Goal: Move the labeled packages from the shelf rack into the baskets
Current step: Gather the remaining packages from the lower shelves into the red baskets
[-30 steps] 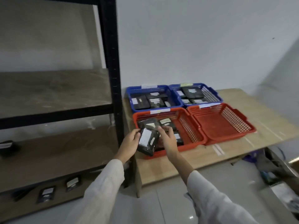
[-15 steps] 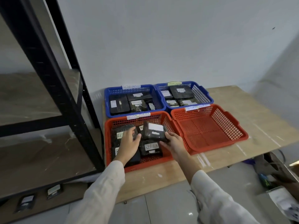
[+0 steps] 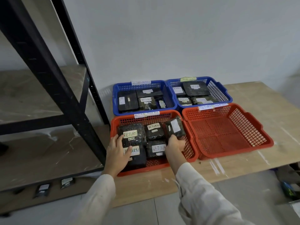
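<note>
My right hand (image 3: 174,144) grips the near end of a dark package with a white label (image 3: 175,128), which leans against the right wall inside the near-left red basket (image 3: 191,146). Several dark packages marked RETURN (image 3: 131,133) lie in that basket. My left hand (image 3: 117,151) rests with spread fingers on the packages at the basket's left side. On the black shelf rack (image 3: 53,88), two small labeled packages (image 3: 42,190) lie on the lowest level.
An empty red basket (image 3: 253,127) sits to the right. Two blue baskets (image 3: 116,101) (image 3: 225,93) holding packages stand behind, against the wall, all on a low wooden table (image 3: 259,101). Clutter lies on the floor at far right (image 3: 290,190).
I carried the package from beside the rack over the red basket and lowered it to the basket's right side. My left hand let go and settled on the packages at the left.
</note>
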